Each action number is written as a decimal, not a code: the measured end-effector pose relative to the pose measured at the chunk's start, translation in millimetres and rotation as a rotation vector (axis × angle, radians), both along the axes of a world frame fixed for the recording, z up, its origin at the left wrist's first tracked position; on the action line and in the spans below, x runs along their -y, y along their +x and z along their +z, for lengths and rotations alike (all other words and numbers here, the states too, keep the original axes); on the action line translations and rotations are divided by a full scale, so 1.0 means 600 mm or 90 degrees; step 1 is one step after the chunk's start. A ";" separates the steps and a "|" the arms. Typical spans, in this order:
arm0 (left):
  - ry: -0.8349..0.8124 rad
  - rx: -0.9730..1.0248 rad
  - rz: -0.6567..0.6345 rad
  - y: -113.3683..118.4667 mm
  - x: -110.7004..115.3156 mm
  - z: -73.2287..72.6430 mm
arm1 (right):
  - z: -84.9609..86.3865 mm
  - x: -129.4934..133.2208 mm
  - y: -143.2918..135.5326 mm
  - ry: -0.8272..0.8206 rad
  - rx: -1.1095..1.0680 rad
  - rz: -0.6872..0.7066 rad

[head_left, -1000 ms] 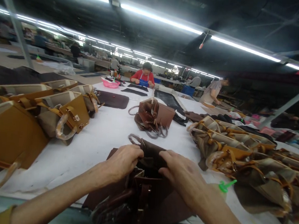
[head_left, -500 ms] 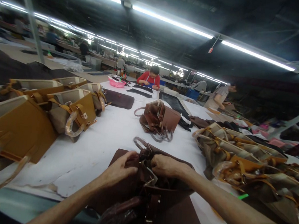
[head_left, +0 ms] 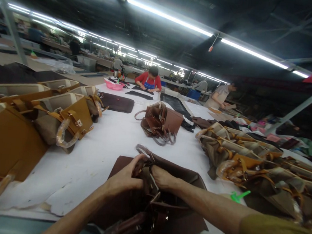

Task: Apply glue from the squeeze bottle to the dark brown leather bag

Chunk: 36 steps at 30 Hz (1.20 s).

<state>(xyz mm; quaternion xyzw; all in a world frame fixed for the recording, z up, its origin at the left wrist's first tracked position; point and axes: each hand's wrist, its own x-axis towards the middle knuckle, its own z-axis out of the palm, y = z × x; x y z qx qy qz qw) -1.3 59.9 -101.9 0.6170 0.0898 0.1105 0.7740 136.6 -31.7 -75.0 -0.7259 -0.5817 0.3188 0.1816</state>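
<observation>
A dark brown leather handbag (head_left: 180, 220) lies before me at the front of the white-covered table, its mouth spread apart. My left hand (head_left: 130, 172) is closed around the bag's left side edge, thumb toward me and fingers over the far side. Inside the mouth, next to the pale-edged lining, is my right hand (head_left: 163, 178); its fingertips are hidden in the bag. One wrapped handle (head_left: 142, 150) stands up at the back. The other handle (head_left: 125, 228), in clear film, hangs at the front near a strap with metal fittings.
A second brown handbag (head_left: 162, 123) stands farther back. Mustard-and-taupe bags crowd the left (head_left: 10, 141) and the right (head_left: 239, 156). A green plastic piece (head_left: 240, 196) lies by my right forearm. A co-worker in red (head_left: 150, 80) sits across the table near a pink basin (head_left: 114, 85).
My right hand has gone deeper into the handbag and its fingers are now hidden. My left hand keeps its hold on the side edge. The view has turned slightly right.
</observation>
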 end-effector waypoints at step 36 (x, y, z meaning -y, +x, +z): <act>-0.010 0.115 0.191 0.065 0.019 0.042 | 0.103 0.205 0.086 -0.056 0.298 -0.379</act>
